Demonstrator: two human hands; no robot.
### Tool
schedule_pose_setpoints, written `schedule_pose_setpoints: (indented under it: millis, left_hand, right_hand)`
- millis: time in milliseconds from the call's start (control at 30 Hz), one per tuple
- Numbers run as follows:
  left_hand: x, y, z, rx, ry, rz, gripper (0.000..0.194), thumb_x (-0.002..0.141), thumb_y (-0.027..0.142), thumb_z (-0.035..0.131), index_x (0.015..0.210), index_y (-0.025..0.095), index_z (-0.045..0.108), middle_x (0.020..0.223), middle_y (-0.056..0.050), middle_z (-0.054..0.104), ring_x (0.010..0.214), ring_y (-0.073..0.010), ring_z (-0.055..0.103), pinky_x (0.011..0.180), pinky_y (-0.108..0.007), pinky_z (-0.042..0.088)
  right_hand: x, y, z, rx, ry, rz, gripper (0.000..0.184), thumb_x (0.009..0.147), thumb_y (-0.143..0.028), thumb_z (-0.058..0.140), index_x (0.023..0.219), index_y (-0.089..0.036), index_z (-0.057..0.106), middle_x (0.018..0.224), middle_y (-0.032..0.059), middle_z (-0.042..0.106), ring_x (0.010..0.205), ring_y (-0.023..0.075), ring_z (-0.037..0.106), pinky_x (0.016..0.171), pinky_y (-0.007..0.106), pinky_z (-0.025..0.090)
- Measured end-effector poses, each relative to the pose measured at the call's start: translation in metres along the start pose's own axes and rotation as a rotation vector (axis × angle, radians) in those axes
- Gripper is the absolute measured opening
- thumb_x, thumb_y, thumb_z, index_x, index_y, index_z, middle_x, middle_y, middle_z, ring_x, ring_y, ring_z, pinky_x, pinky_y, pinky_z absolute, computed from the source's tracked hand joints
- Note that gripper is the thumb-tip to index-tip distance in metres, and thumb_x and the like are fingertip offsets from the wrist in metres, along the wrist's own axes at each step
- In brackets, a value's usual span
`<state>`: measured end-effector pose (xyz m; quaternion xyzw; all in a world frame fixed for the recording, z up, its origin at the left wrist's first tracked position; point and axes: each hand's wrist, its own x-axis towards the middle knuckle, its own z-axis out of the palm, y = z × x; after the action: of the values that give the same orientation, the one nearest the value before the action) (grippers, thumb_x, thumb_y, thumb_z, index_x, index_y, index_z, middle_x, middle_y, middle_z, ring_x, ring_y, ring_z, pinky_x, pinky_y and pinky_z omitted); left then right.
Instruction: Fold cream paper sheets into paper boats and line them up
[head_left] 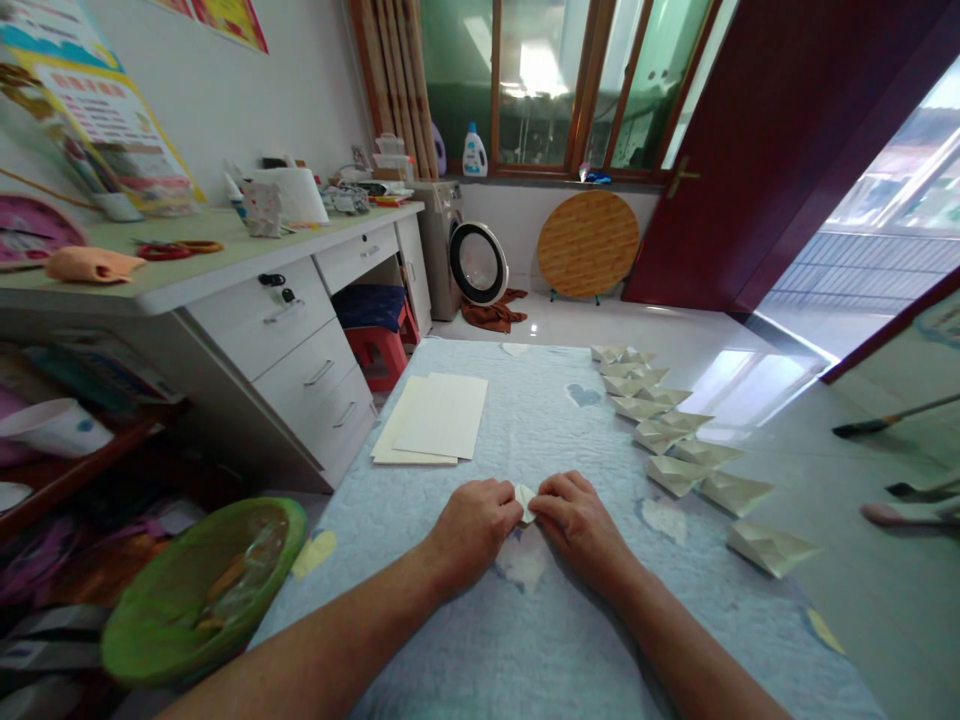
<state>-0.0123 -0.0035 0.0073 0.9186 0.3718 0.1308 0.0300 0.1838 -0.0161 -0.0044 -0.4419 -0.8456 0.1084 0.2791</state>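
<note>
Pinching a small folded paper (pixel 526 503) between both hands, the left hand (pixel 474 533) and right hand (pixel 579 530) hold it over a blue quilt (pixel 555 450), fingers (pixel 556 492) closed on it. Paper boats (pixel 675 475) line the quilt's right side; a loosened pinch could drop the paper, and a careless elbow could scatter them.

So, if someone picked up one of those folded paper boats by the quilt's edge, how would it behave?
The boat is probably very light and easy to crush, since it looks like one thin folded sheet. Its creases may give it slight stiffness, but a squeeze would likely flatten it. Its angular shape suggests a push would slide or tip it, not roll it.
</note>
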Motion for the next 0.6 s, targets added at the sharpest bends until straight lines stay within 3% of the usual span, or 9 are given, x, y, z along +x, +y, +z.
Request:
schedule_pose_setpoints:
  millis: [333,600]
  left_hand:
    - [0.0,0.0032,-0.0006,0.006,0.066,0.058,0.017,0.095,0.02,0.055,0.081,0.017,0.064,0.08,-0.003,0.064,0.077,-0.0184,0.058,0.068,-0.03,0.038]
    - [0.0,0.0025,0.0037,-0.054,-0.046,-0.023,0.015,0.092,0.02,0.059,0.079,0.017,0.064,0.08,-0.004,0.063,0.08,-0.019,0.058,0.07,-0.029,0.041]
  right_hand:
    - [-0.005,0.0021,-0.0056,-0.024,0.08,-0.084,0.021,0.094,-0.013,0.054,0.091,-0.023,0.073,0.086,0.0058,0.067,0.083,0.0197,0.052,0.076,0.034,0.043]
    - [-0.0077,0.0019,-0.0049,-0.03,-0.051,0.046,0.017,0.087,-0.008,0.06,0.078,-0.02,0.069,0.082,0.0042,0.063,0.082,0.0193,0.051,0.077,0.033,0.041]
